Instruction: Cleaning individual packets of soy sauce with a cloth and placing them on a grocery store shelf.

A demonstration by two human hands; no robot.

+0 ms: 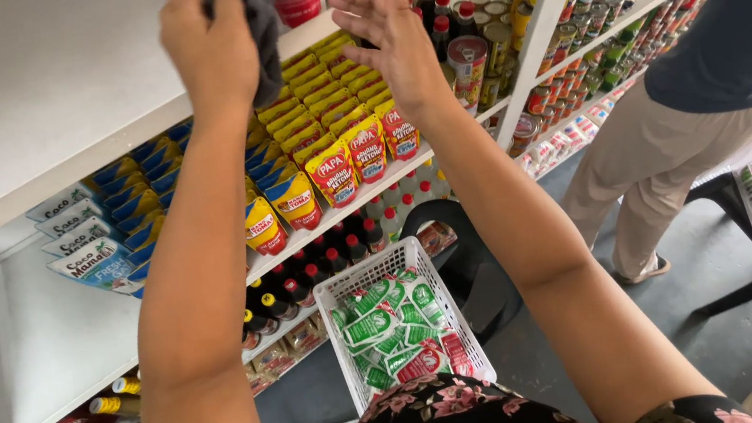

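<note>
- Two hands are raised at the top white shelf.
- Left hand is clenched on a grey cloth, pressed at the shelf edge.
- Right hand is released, fingers spread, just beside the cloth.
- White basket of green sachets sits below.

A grocery shop; white shelves stacked with sauce pouches and bottles

A dark grey cloth is hanging in limp, bunched folds from the left hand, which is gripping its top, and it is draping down over the front edge of the bare white upper shelf, near that edge's right end.
</note>
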